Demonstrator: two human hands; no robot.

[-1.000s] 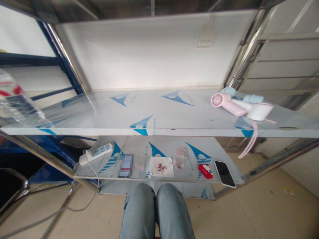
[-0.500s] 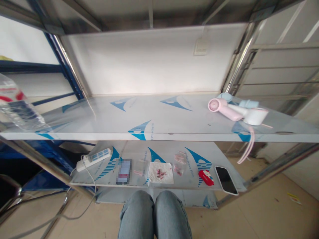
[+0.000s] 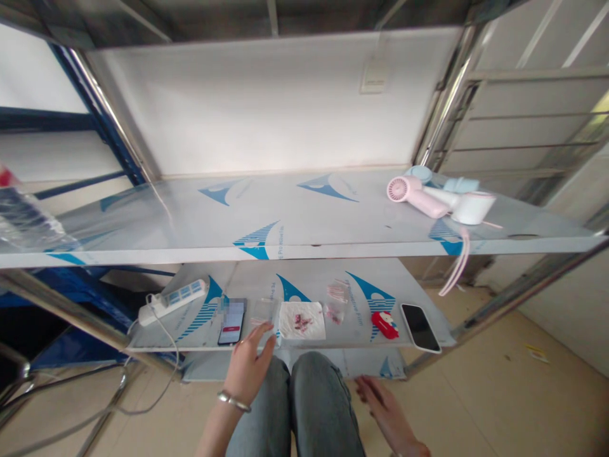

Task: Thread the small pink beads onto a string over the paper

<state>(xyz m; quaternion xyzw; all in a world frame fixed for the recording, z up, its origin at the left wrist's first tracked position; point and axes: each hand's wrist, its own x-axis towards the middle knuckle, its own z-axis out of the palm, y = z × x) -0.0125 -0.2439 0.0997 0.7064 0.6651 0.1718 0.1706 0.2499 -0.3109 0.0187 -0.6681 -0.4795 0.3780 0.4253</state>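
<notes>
My left hand (image 3: 250,362), with a bracelet and a ring, reaches over the front edge of the lower shelf, fingers apart and holding nothing. Its fingertips are by a clear plastic bag (image 3: 263,310) with thin pinkish sticks. Beside that bag lies a white tissue (image 3: 314,314) bearing several small dark red pieces (image 3: 302,324). Right of it are a bag of pink sticks (image 3: 338,292) and a bag with small red bits (image 3: 335,312). My right hand (image 3: 380,406) hangs below the shelf, right of my knees, slightly blurred, fingers stretched out and empty.
On the lower shelf (image 3: 190,336) lie a lit phone (image 3: 233,322), a power strip (image 3: 172,302) with its cable, a red case (image 3: 384,324) and a white-edged phone (image 3: 421,327). The upper shelf (image 3: 214,228) holds a pink handheld fan (image 3: 419,197) and a wrapped bottle pack (image 3: 28,216).
Both hands have come into view from below, the left reaching up to the shelf and the right beside my knees. The camera view has shifted slightly. The things on the shelves stay put.
</notes>
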